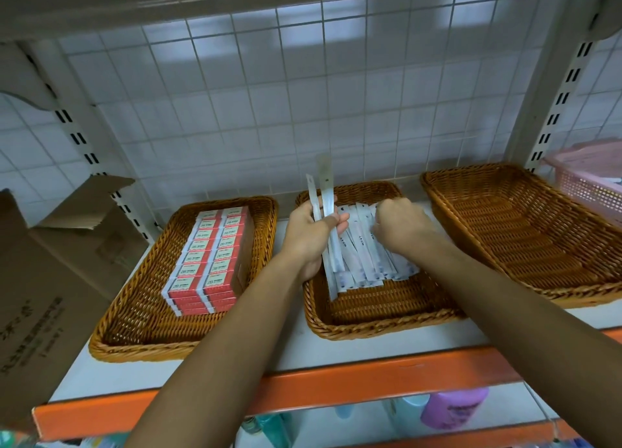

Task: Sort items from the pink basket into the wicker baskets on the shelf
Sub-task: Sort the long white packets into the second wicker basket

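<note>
Rulers (325, 186) are gripped upright by L hand (308, 235) at frame ctr, over mid wicker basket (380, 326). R hand (400, 227) is curled on ruler pile (367, 255) inside; grasp can't be told. Pink basket (592, 178): far right.

white shelf (292, 350) | three wicker baskets (370, 330) | cardboard box (50, 279) | pink basket (592, 186)

Cardboard box (50, 279) far left, flaps open; tiled wall (303, 94) behind; purple bottle (452, 410) below.

Three wicker baskets (134, 333) (377, 313) (525, 239), one pink basket (592, 185)
</note>
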The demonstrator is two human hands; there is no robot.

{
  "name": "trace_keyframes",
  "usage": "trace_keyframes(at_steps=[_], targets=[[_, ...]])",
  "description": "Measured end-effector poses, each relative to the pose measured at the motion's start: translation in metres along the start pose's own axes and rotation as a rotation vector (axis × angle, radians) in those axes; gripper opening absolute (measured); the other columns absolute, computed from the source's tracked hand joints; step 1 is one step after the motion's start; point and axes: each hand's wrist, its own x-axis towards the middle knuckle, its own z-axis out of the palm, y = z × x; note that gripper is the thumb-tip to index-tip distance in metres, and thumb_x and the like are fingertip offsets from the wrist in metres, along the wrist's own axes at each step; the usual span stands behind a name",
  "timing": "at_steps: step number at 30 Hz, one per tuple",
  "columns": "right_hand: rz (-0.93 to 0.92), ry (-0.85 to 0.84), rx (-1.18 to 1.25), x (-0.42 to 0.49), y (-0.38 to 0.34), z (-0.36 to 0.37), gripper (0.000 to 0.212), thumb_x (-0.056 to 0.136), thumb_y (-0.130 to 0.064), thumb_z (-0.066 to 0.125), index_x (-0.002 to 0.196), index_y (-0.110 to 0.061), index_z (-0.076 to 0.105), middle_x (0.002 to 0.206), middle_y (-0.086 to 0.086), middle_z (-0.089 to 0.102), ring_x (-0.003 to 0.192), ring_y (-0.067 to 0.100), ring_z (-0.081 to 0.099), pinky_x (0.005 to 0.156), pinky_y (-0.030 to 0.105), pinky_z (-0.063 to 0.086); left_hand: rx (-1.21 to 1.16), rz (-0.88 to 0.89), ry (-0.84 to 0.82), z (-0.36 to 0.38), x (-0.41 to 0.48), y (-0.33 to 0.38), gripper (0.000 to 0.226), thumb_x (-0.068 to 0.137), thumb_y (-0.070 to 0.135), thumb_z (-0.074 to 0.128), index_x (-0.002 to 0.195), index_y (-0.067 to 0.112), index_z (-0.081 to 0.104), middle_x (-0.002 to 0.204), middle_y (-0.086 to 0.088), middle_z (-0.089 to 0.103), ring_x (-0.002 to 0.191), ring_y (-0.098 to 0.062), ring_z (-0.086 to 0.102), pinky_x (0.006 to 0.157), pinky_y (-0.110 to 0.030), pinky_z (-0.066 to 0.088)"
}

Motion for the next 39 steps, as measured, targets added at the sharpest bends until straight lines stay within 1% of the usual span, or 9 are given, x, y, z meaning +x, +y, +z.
trace_keyframes(at_steps=[4,7,14,18,21,25,29,32,39], targets=[[-0.038,-0.182,0.816,-0.011,-0.012,-0.009,0.021,0.093,-0.031,0.057,0.096,-0.010,0.059,0.079,0.008,0.067,0.067,0.018,0.065,0.061,0.031,0.053,0.005,0.015,0.005,-0.001,-0.001,0.001,0.011,0.090,-0.003,0.057,0.094,0.008,0.059,0.093,-0.013,0.066,0.086,-0.022,0.066,0.081,-0.037,0.057],[-0.069,-0.380,1.022,-0.021,-0.018,-0.011,0.030,0.088,-0.023,0.065,0.111,-0.013,0.050,0.086,0.009,0.063,0.070,0.018,0.062,0.066,0.032,0.056,0.042,0.023,0.030,-0.001,0.001,0.000,0.008,0.093,0.005,0.056,0.094,0.010,0.062,0.093,-0.014,0.067,0.083,-0.025,0.066,0.081,-0.045,0.056],[0.038,-0.138,0.875,-0.011,-0.016,-0.010,0.044,0.085,-0.009,0.068,0.124,-0.012,0.046,0.095,0.009,0.061,0.060,0.017,0.064,0.052,0.029,0.056,0.003,-0.014,0.016,0.000,0.002,-0.002,0.032,0.103,0.022,0.035,0.111,0.000,0.058,0.108,-0.017,0.066,0.100,-0.025,0.066,0.086,-0.038,0.056],[0.133,-0.076,0.533,-0.007,0.002,-0.019,0.033,0.086,-0.016,0.067,0.115,-0.001,0.059,0.097,0.014,0.065,0.065,0.021,0.069,0.068,0.040,0.060,0.069,0.031,0.010,0.001,-0.003,0.003,0.033,0.104,0.029,0.033,0.105,0.009,0.058,0.059,0.001,0.053,0.050,-0.008,0.052,0.050,-0.021,0.047],[0.131,-0.101,0.385,-0.008,0.009,-0.013,0.012,0.087,-0.015,0.067,0.092,-0.006,0.063,0.090,0.011,0.067,0.071,0.021,0.070,0.067,0.040,0.059,0.199,0.057,-0.065,0.003,-0.003,0.003,0.043,0.102,0.042,0.029,0.101,0.015,0.063,0.051,0.004,0.034,0.043,-0.007,0.029,0.042,-0.021,0.026],[0.094,-0.110,0.154,-0.014,0.007,0.000,0.015,0.084,-0.010,0.064,0.094,-0.011,0.053,0.096,0.007,0.061,0.076,0.023,0.063,0.062,0.031,0.052,0.122,0.003,-0.114,0.004,-0.001,0.004,0.050,0.102,0.038,0.018,0.108,0.015,0.062,0.050,0.005,0.034,0.041,-0.006,0.025,0.040,-0.019,0.024],[0.018,-0.057,-0.032,-0.022,0.005,0.002,0.014,0.089,-0.009,0.055,0.080,-0.013,0.044,0.100,0.008,0.056,0.081,0.022,0.047,0.066,0.030,0.040,0.165,0.022,-0.041,0.006,-0.004,0.004,0.031,0.097,0.003,0.029,0.116,0.010,0.052,0.068,-0.001,0.046,0.055,-0.009,0.042,0.050,-0.019,0.044],[-0.033,-0.052,-0.083,-0.024,0.005,0.001,0.009,0.089,-0.008,0.054,0.098,-0.010,0.055,0.108,0.011,0.052,0.096,0.026,0.054,0.072,0.030,0.040,0.326,0.111,-0.014,0.004,0.000,0.001,0.035,0.092,-0.012,0.036,0.116,0.009,0.052,0.080,-0.004,0.059,0.069,-0.014,0.059,0.067,-0.027,0.055],[-0.329,-0.135,0.070,-0.023,0.008,0.002,0.052,0.086,-0.009,0.055,0.136,-0.019,0.047,0.136,0.005,0.048,0.128,0.022,0.042,0.106,0.032,0.037,0.896,0.218,0.036,0.006,0.015,0.000,0.034,0.086,0.004,0.057,0.119,0.011,0.057,0.105,-0.007,0.066,0.096,-0.024,0.062,0.076,-0.032,0.052]])
